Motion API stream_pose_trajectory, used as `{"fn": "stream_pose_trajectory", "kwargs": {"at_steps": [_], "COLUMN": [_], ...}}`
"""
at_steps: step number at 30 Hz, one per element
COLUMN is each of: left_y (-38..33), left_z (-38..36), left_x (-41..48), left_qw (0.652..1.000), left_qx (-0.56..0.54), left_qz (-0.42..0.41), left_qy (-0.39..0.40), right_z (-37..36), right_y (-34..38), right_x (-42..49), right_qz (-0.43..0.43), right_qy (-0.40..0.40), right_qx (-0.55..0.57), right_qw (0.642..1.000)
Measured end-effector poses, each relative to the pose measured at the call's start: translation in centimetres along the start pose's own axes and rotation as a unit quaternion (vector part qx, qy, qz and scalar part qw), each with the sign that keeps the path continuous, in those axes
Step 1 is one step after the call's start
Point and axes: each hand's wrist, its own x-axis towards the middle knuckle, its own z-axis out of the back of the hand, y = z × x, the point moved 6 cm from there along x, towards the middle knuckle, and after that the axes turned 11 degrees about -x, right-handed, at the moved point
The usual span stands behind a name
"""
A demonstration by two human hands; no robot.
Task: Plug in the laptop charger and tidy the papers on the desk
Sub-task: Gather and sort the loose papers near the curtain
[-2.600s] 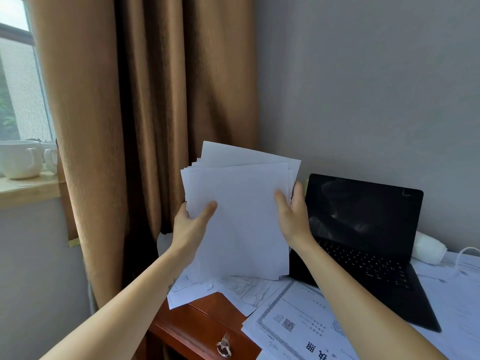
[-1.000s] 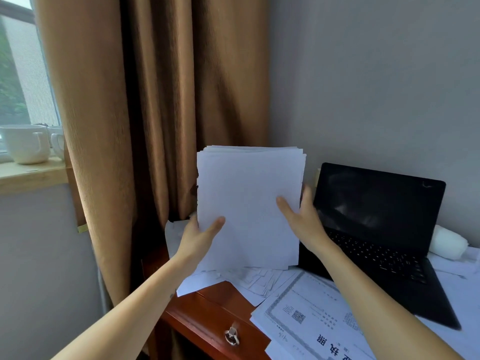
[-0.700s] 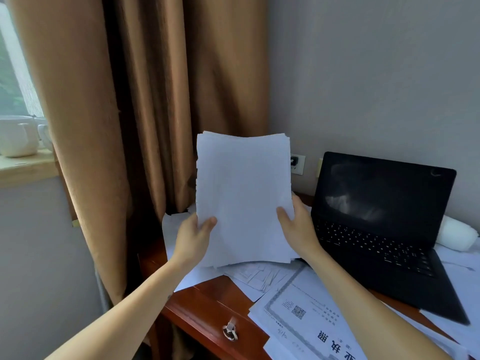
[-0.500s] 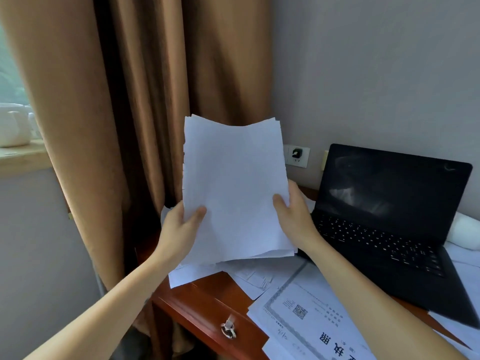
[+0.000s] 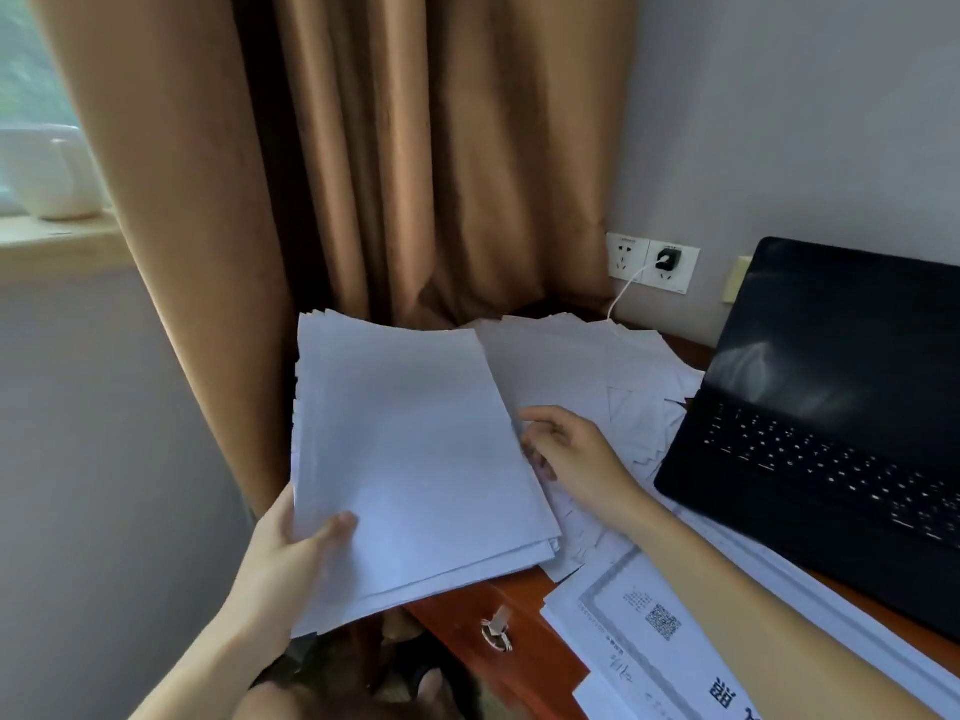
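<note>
One stack of papers (image 5: pixel 415 459) is pinched at its near left corner by the left grip (image 5: pixel 291 553), thumb on top. The right grip (image 5: pixel 576 459) meets the stack's right edge, fingers curled; whether it holds cannot be told. Support both edges and lower the stack flat to the tabletop (image 5: pixel 498 597), clear of the loose sheets (image 5: pixel 571 366). Beyond, the charger (image 5: pixel 666 259) sits in the wall socket (image 5: pixel 680 280).

Open laptop (image 5: pixel 831 407) on the right; curtain (image 5: pixel 415 148) close at left; loose papers (image 5: pixel 582 366) between

Setting: a home study or bedroom corner. Indicators: wooden desk (image 5: pixel 519 662) with drawer, open laptop (image 5: pixel 831 423), scattered papers (image 5: pixel 587 366), brown curtain (image 5: pixel 415 148), wall sockets (image 5: pixel 652 262), mugs (image 5: pixel 52 171) on the windowsill.
</note>
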Motion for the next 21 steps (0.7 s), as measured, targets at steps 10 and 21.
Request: {"fn": "stream_pose_trajectory", "kwargs": {"at_steps": [10, 21], "left_y": [1.6, 0.9], "left_z": [3.1, 7.1], "left_x": [-2.6, -5.4], "left_qw": [0.996, 0.994], "left_qx": [-0.048, -0.041], "left_qz": [0.034, 0.051], "left_qy": [-0.063, -0.084], "right_z": [-2.1, -0.8], "right_y": [-1.2, 0.3], "right_x": [-0.7, -0.1], "right_qz": [0.141, 0.149], "right_qy": [0.009, 0.02], "right_qx": [-0.403, -0.507], "right_qw": [0.904, 0.849]}}
